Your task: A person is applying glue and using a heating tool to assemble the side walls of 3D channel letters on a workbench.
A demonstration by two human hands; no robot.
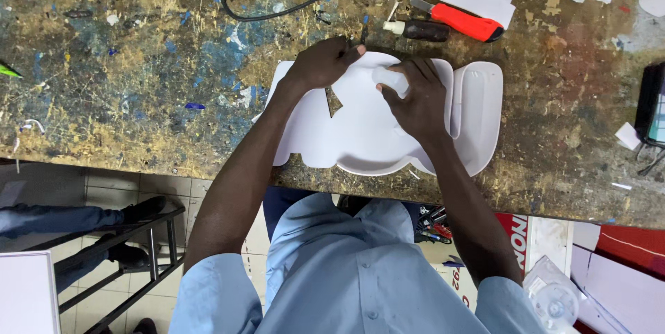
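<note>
My right hand (pixel 415 98) has its grip closed around a small white bottle (pixel 391 79), tip down on the white shaped plastic piece (pixel 360 133). My left hand (pixel 322 64) pinches that piece's upper edge. The piece lies flat near the front edge of the paint-stained tabletop (pixel 138 78). Just beyond it lie an orange utility knife (pixel 467 22) and a black cable (pixel 277 5).
</note>
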